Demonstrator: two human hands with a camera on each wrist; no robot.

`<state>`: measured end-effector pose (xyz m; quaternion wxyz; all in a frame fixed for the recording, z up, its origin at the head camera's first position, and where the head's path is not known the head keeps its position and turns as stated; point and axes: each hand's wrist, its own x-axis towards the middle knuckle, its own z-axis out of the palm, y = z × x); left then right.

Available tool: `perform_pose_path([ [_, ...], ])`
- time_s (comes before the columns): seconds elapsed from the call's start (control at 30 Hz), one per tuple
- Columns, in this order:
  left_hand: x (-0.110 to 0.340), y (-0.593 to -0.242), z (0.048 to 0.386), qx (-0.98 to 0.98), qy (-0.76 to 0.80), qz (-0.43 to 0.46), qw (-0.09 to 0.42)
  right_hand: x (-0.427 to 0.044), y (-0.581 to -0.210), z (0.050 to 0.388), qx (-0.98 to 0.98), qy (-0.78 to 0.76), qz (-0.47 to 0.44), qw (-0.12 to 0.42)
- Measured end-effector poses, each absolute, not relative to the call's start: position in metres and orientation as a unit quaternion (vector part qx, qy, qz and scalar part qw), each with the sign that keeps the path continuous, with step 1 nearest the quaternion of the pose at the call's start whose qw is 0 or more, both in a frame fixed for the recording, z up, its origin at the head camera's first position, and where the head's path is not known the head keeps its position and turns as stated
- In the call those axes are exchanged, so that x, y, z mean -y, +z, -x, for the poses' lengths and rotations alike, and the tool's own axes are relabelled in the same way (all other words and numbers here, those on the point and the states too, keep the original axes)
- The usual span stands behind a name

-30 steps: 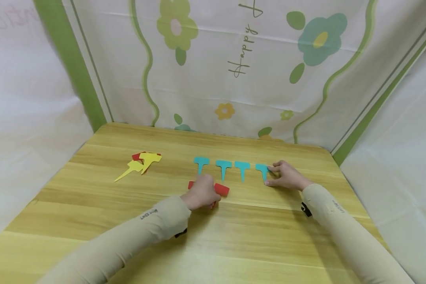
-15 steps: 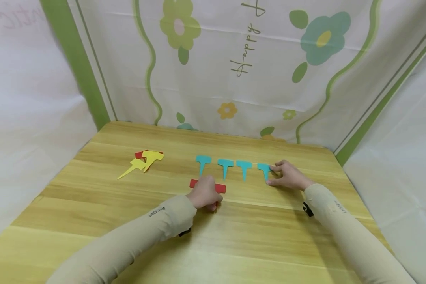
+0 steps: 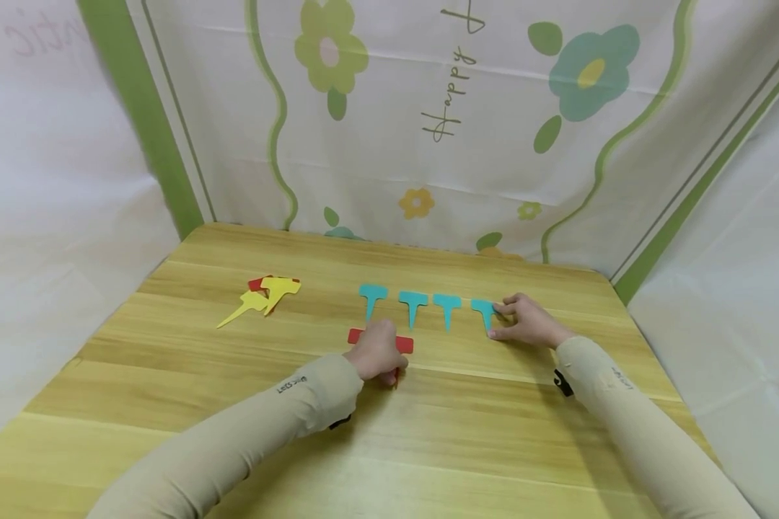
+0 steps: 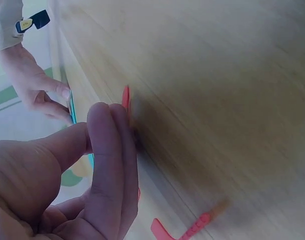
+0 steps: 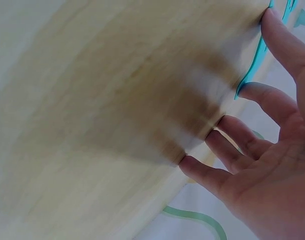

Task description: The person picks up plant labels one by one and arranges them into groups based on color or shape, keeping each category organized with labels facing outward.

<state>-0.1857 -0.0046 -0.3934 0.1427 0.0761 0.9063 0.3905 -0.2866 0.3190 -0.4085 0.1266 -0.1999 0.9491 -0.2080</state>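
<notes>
We list two red T-shaped tags by the left hand (image 3: 374, 353): one red tag (image 3: 405, 344) pinched at its stem between thumb and fingers, and a second red tag (image 3: 354, 335) partly hidden by that hand. We count four teal tags in a row on the surface (image 3: 493, 432), the rightmost teal tag (image 3: 481, 306) touched at head and stem by the right hand (image 3: 526, 321), thumb and forefinger apart, plus two yellow tags (image 3: 279, 287) well leftward over red material (image 3: 256, 285), number indistinct. Compared with one second ago, we find the pinched tag turned from slanted to nearly level.
</notes>
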Motion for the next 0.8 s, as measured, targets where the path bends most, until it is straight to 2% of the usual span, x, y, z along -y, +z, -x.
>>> perform_pose_path([
  [0.23, 0.016, -0.385, 0.181, -0.902, 0.394, -0.108, 0.137, -0.319, -0.408, 0.286, -0.948, -0.207, 0.204, 0.129],
  [0.37, 0.036, -0.374, 0.176, -0.914, 0.366, -0.140, 0.109, -0.321, -0.408, 0.286, -0.948, -0.205, 0.208, 0.127],
  [0.57, 0.084, -0.353, 0.174, -0.928, 0.340, -0.125, 0.086, -0.321, -0.406, 0.284, -0.949, -0.206, 0.206, 0.124],
  [0.8, 0.154, -0.347, 0.192, -0.953, 0.288, -0.087, 0.020, -0.316, -0.406, 0.285, -0.949, -0.205, 0.204, 0.129],
])
